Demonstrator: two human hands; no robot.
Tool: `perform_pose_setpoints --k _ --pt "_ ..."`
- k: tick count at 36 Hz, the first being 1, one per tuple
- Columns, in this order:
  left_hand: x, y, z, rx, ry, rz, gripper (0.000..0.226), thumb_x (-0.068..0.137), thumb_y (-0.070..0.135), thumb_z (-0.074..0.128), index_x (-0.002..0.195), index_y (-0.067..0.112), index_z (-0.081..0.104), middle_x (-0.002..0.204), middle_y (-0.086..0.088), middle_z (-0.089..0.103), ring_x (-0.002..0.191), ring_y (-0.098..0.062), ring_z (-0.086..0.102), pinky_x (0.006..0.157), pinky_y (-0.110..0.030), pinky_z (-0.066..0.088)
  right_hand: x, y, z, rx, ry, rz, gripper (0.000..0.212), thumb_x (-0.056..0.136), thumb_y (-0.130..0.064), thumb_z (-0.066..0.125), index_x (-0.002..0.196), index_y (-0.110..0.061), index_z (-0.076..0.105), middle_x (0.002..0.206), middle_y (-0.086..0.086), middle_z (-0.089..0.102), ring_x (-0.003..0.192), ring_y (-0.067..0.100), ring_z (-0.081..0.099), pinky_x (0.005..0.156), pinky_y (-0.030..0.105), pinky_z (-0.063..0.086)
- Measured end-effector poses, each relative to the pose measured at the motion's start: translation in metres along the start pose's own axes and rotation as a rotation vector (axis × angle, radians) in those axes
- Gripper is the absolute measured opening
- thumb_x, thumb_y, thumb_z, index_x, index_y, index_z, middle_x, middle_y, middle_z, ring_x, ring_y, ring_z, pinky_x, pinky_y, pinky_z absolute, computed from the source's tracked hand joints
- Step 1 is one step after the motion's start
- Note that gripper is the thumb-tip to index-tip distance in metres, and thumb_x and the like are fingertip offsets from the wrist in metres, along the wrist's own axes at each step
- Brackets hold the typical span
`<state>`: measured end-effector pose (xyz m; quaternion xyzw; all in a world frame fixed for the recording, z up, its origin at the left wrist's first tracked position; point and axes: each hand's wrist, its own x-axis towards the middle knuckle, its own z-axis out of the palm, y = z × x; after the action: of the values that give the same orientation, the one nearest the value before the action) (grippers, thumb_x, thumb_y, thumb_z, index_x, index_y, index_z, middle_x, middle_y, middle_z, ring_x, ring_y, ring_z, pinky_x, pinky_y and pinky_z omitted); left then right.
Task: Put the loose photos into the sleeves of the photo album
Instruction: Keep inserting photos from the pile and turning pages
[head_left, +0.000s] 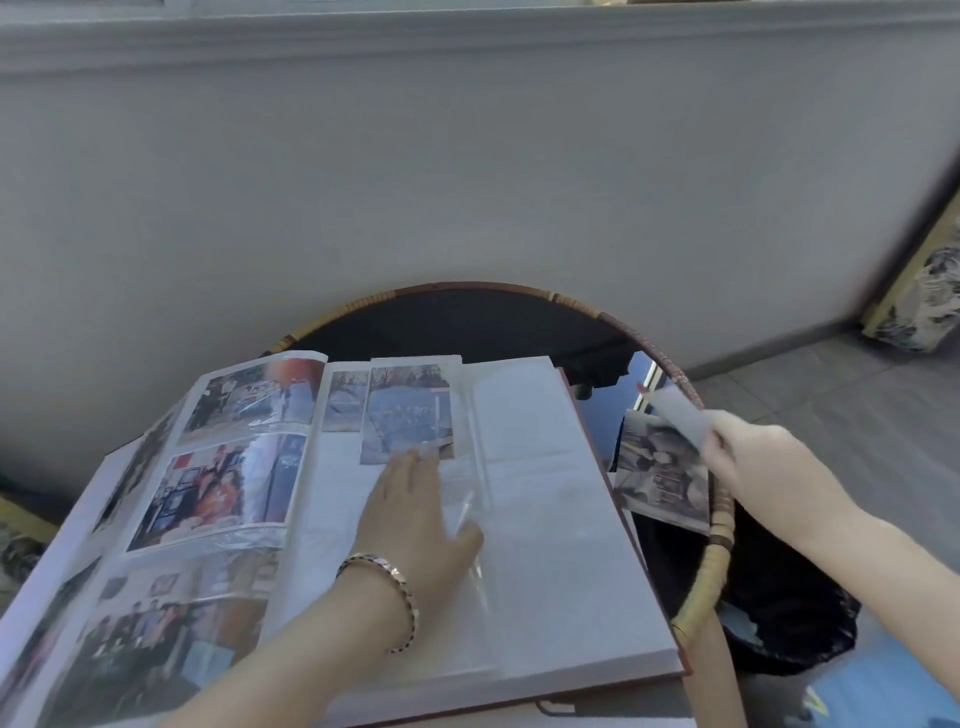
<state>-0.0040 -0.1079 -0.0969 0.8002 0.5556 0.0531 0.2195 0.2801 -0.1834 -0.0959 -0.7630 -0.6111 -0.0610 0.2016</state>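
The photo album (561, 519) lies open on a round table, its left page filled with photos in sleeves. My left hand (415, 514) rests flat with straight fingers on the right page, fingertips touching a photo (408, 421) that sits half inside the top sleeve. A clear plastic sleeve flap (475, 519) lies just right of that hand. My right hand (753, 452) is off the album's right edge and pinches a loose photo (678, 418), seen from its pale back. Below it a small stack of loose photos (662, 473) lies on the table near the rim.
The table (467, 322) has a dark glossy top and a woven rattan rim (711, 566). A grey wall (467, 182) stands right behind it. A black bin bag (779, 613) sits on the tiled floor at the right, and a patterned cushion (924, 301) leans farther back.
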Motion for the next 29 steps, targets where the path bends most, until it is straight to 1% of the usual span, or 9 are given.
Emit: perform_pose_setpoints --k 2,5,9,11,14,20,24,26,29 --pt "-0.002 -0.002 -0.003 -0.030 0.029 0.023 0.070 0.093 0.033 0.047 0.148 0.018 0.007 0.156 0.005 0.005 0.144 -0.011 0.001 0.111 -0.020 0.004 0.001 -0.007 0.000 0.293 0.098 0.157 0.019 0.087 0.002 0.055 0.103 -0.006 0.064 0.067 0.006 0.058 0.061 0.030 0.051 0.060 0.033 0.041" --pt "-0.003 -0.003 -0.004 -0.034 0.041 0.030 0.066 0.094 0.030 0.045 0.149 0.018 0.009 0.156 0.006 0.005 0.144 -0.010 0.002 0.111 -0.018 0.003 0.000 -0.032 -0.003 0.425 0.216 0.132 0.030 0.089 0.008 0.051 0.112 -0.004 0.065 0.100 0.012 0.068 0.096 0.028 0.063 0.079 0.006 0.040" --pt "-0.005 -0.008 0.000 0.061 0.085 0.032 0.057 0.096 0.035 0.041 0.146 0.018 0.018 0.157 0.004 0.002 0.144 -0.011 0.001 0.112 -0.019 0.002 -0.017 -0.064 0.017 0.487 0.072 0.071 0.033 0.085 0.010 0.055 0.104 -0.012 0.071 0.142 0.014 0.042 0.133 0.027 0.037 0.109 0.039 0.031" --pt "-0.007 -0.009 0.001 0.084 0.125 0.050 0.046 0.094 0.041 0.043 0.135 0.021 0.033 0.155 0.004 0.011 0.143 -0.012 0.007 0.111 -0.018 0.006 -0.027 -0.077 0.026 0.515 -0.065 0.097 0.036 0.086 0.008 0.052 0.101 -0.018 0.072 0.148 0.010 0.034 0.139 0.024 0.028 0.111 0.029 0.021" --pt "-0.011 -0.006 0.001 0.093 0.099 0.025 0.052 0.086 0.057 0.048 0.118 0.017 0.043 0.153 0.002 0.017 0.142 -0.014 0.009 0.111 -0.021 0.009 -0.033 -0.088 0.036 0.553 -0.211 0.144 0.038 0.088 0.008 0.047 0.106 -0.015 0.070 0.146 0.005 0.034 0.138 0.018 0.025 0.103 0.010 0.012" --pt "-0.014 -0.002 0.006 0.195 -0.023 -0.039 0.082 0.076 0.076 0.042 0.133 0.018 0.039 0.157 -0.004 -0.012 0.144 -0.021 -0.016 0.116 -0.032 -0.004 -0.030 -0.092 0.030 0.666 -0.349 0.186 0.047 0.083 0.015 0.041 0.107 -0.015 0.069 0.125 -0.009 0.043 0.119 0.002 0.034 0.103 0.015 0.023" --pt "-0.014 -0.002 0.008 0.159 -0.029 -0.036 0.064 0.084 0.063 0.043 0.129 0.017 0.043 0.157 -0.005 -0.014 0.143 -0.021 -0.018 0.116 -0.032 -0.003 -0.025 -0.094 0.020 0.936 -0.293 0.416 0.036 0.087 0.004 0.051 0.080 -0.026 0.069 0.098 -0.007 0.065 0.089 -0.004 0.059 0.084 0.014 0.046" --pt "-0.014 -0.003 0.008 0.138 -0.034 -0.033 0.054 0.086 0.058 0.042 0.122 0.018 0.047 0.157 -0.005 -0.015 0.143 -0.021 -0.019 0.116 -0.032 -0.003 -0.025 -0.092 0.019 0.941 -0.244 0.464 0.016 0.085 -0.005 0.063 0.088 -0.019 0.071 0.086 -0.008 0.069 0.074 -0.007 0.063 0.068 0.008 0.049" --pt "-0.014 -0.003 0.007 0.068 -0.047 -0.035 0.035 0.088 0.053 0.044 0.099 0.020 0.050 0.157 -0.005 -0.013 0.143 -0.020 -0.019 0.115 -0.030 -0.002 -0.025 -0.088 0.020 0.920 -0.295 0.519 0.027 0.078 -0.007 0.073 0.102 -0.016 0.064 0.087 -0.002 0.069 0.080 0.005 0.065 0.070 0.016 0.050"
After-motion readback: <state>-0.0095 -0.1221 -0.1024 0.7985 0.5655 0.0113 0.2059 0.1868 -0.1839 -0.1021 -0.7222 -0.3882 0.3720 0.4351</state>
